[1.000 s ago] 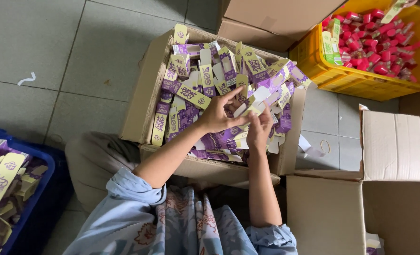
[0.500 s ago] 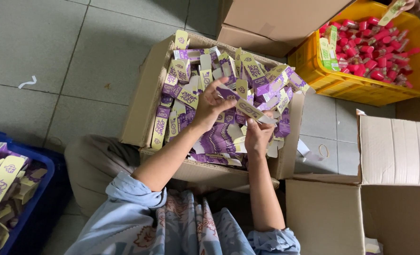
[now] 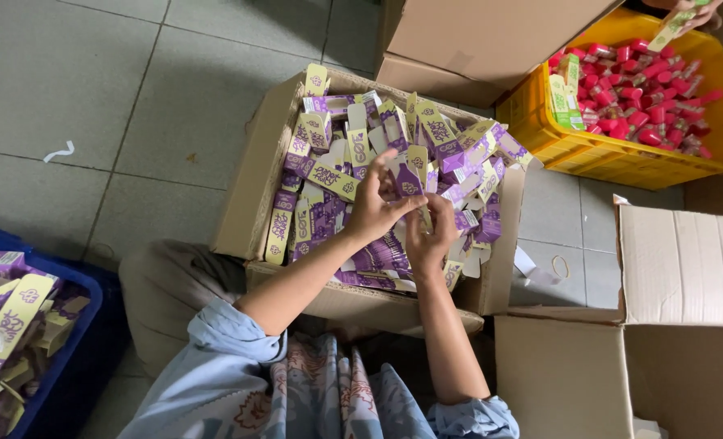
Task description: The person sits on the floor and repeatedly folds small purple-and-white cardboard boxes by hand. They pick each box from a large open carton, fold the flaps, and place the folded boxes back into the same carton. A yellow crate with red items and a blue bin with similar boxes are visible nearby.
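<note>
An open cardboard box (image 3: 252, 175) on the floor in front of me is filled with several flat purple and yellow-green cartons. Over the middle of the box, my left hand (image 3: 375, 207) and my right hand (image 3: 429, 234) together hold one purple carton (image 3: 408, 180), tilted upright. My left fingers pinch its upper edge and my right hand grips its lower part. Both forearms reach out from pale blue sleeves.
A yellow crate (image 3: 622, 154) of red tubes stands at the back right, with another person's hand (image 3: 691, 12) holding a carton above it. Closed and open cardboard boxes (image 3: 492, 36) stand behind and at right. A blue bin (image 3: 69, 358) of cartons sits at left.
Both hands have lifted from the pile and drawn together, bringing one purple carton up between them. The view has shifted slightly.
</note>
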